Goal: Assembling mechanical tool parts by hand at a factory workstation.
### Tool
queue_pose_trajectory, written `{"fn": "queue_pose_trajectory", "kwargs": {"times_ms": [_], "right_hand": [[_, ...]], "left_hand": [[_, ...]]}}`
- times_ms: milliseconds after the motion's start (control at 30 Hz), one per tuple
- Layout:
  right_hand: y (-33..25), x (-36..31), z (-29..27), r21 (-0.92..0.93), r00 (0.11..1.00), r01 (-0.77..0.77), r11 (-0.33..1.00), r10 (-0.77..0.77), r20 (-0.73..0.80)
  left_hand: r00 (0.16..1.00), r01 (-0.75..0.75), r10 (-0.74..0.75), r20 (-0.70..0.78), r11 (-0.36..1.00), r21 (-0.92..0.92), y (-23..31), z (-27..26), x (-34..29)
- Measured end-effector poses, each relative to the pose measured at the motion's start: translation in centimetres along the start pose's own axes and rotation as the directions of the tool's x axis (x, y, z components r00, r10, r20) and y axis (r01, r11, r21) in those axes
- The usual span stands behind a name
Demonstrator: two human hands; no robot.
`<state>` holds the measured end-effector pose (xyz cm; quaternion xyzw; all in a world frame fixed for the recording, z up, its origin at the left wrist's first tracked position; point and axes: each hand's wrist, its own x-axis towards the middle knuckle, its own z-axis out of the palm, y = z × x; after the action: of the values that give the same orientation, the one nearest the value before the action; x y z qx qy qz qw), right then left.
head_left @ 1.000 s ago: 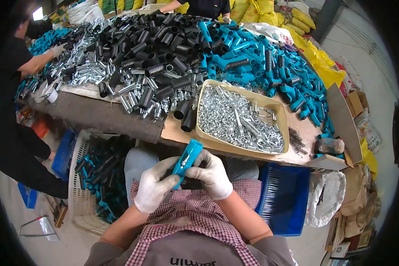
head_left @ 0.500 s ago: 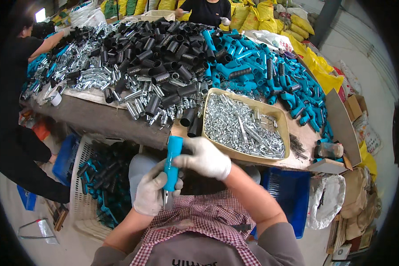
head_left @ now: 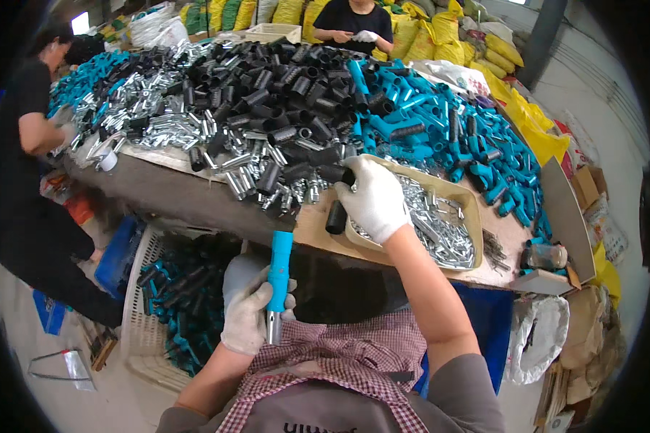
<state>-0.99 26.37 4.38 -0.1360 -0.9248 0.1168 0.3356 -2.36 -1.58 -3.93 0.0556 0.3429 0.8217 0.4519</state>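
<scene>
My left hand (head_left: pixel 249 307), in a white glove, grips a blue plastic tube with a metal end (head_left: pixel 277 285), held upright over my lap. My gloved right hand (head_left: pixel 373 198) reaches out to the table edge and rests at the near left corner of a beige tray (head_left: pixel 464 199) full of small shiny metal parts. Its fingers touch a black tube (head_left: pixel 336 216) lying beside the tray; I cannot tell if they have closed on it. A heap of black tubes (head_left: pixel 282 94) lies just beyond.
The table also carries a pile of metal sleeves (head_left: pixel 159 123) at the left and blue tubes (head_left: pixel 440 130) at the right. A white basket (head_left: pixel 155 303) of finished pieces stands under the table. Two people work at the left and far sides. Yellow sacks line the back.
My right hand let go of the blue tube and reached forward to the tray corner. My left hand kept the tube and turned it upright, lower over my lap.
</scene>
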Motion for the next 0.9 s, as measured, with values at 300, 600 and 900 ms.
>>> {"fn": "queue_pose_trajectory", "kwargs": {"times_ms": [300, 600, 900], "right_hand": [[-0.6, -11.4, -6.7, 0.738, 0.789, -0.609, 0.291, 0.319, 0.525], [0.5, -14.1, -6.5, 0.800, 0.826, -0.532, 0.277, 0.376, 0.420], [1.3, -15.4, -4.2, 0.751, 0.810, -0.551, 0.364, 0.449, 0.376]], "left_hand": [[0.994, 0.035, -0.075, 0.078, 0.906, 0.422, 1.2, 4.5, -0.3], [0.964, 0.121, -0.227, 0.136, 0.834, 0.538, -0.1, 5.0, -0.9], [0.948, 0.108, -0.290, 0.132, 0.685, 0.721, -0.5, 6.5, -1.2]]}}
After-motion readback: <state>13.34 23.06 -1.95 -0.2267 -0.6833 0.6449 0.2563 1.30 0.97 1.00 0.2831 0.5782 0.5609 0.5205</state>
